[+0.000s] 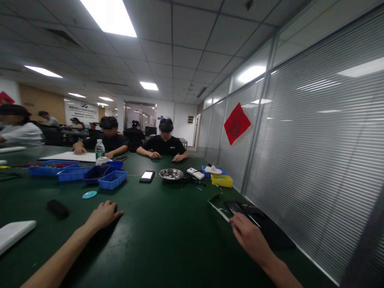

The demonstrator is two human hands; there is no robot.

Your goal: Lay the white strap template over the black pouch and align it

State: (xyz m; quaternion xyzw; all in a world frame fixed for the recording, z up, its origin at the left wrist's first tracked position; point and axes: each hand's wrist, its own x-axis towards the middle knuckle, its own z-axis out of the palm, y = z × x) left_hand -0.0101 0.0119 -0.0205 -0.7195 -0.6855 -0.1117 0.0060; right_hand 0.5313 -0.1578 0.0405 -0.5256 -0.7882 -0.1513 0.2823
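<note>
Free lane over the dark green tabletop (168, 236) between left hand (103, 214) and right hand (244, 230), blocked farther out by the black phone with a lit screen (147, 176) and round shiny metal bowl (168, 179), blue plastic bins (115, 184) crowding far left, slatted-blind glass partition (315, 140) walling off right.

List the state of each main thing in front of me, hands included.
Left hand: resting on the table, nothing visible in it
Right hand: at the white-edged sheet, grip unclear
Nearest phone: flat, screen lit
Bottle: upright
Metal bowl: upright, small bits inside
Yellow tray: upright, open-topped
Blue disc: lying flat
Largest ceiling light: on
</note>
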